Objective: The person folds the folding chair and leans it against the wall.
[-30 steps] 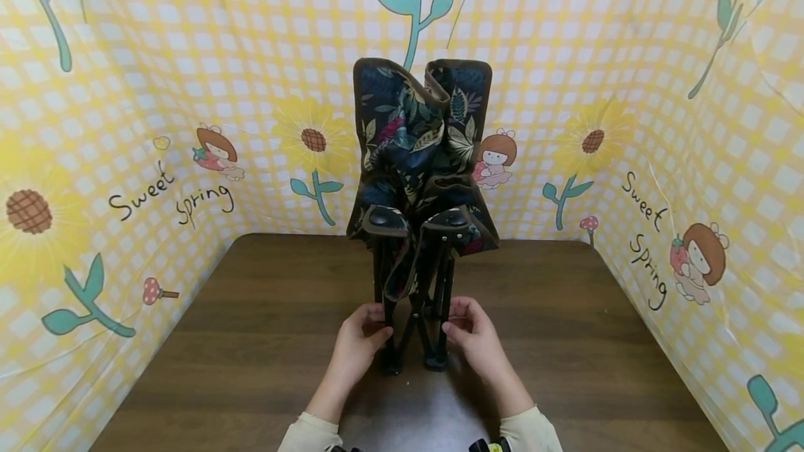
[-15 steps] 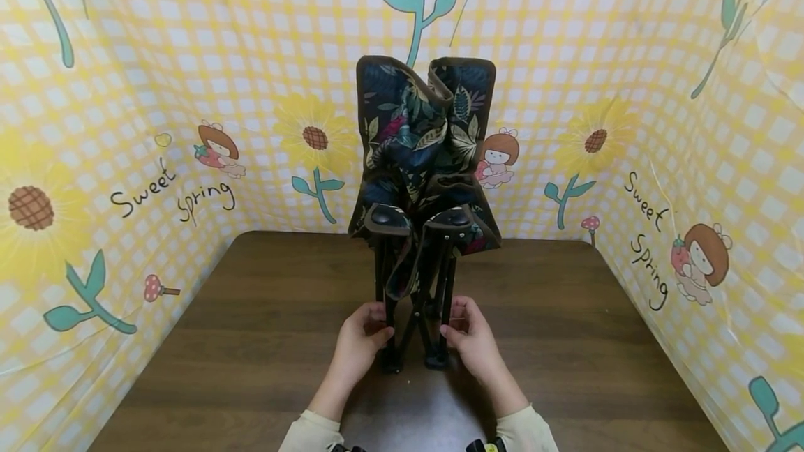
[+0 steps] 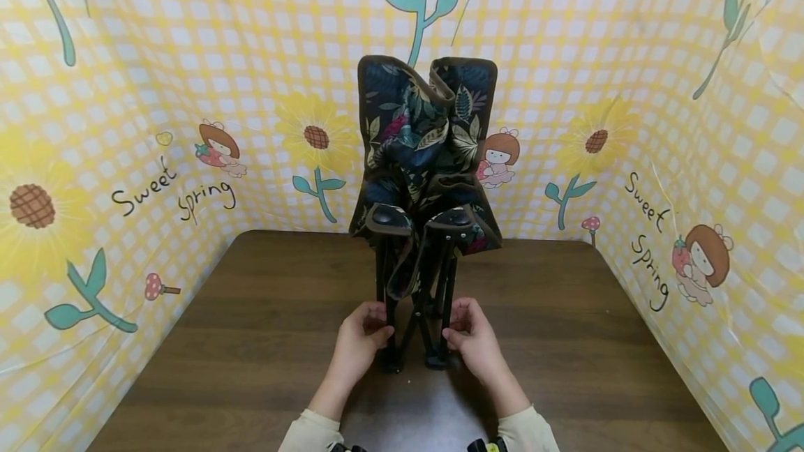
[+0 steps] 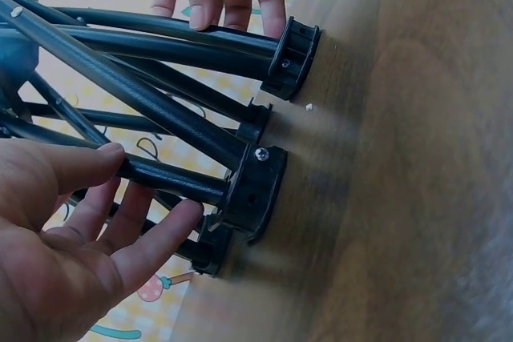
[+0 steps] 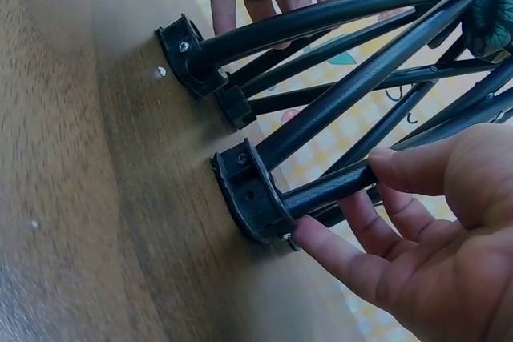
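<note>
A big yellow checked backdrop (image 3: pixel 157 89) with sunflowers, little cartoon girls and the words "Sweet Spring" stands around three sides of a dark brown wooden table (image 3: pixel 597 340). In the middle of the table, close to the person, stands a folded-up camping chair (image 3: pixel 427 152). Its cloth is dark blue with leaves and flowers on it, and it is bunched up tall above thin black metal legs (image 3: pixel 414 305). The legs are pulled in close together and cross each other low down. Each leg ends in a chunky black plastic foot (image 4: pixel 255 191), and the feet sit flat on the table. The left hand (image 3: pixel 359 342) is on the left side of the legs and the right hand (image 3: pixel 472 340) is on the right side, so the hands are apart with the chair legs between them. In the left wrist view, the left thumb lies on top of one leg tube and the fingers curl under it, just above a foot. In the right wrist view, the right hand (image 5: pixel 417 222) does the same on its own leg, though it is hard to tell how tightly either hand squeezes. A tiny white crumb (image 4: pixel 309 106) lies on the table beside one foot.
</note>
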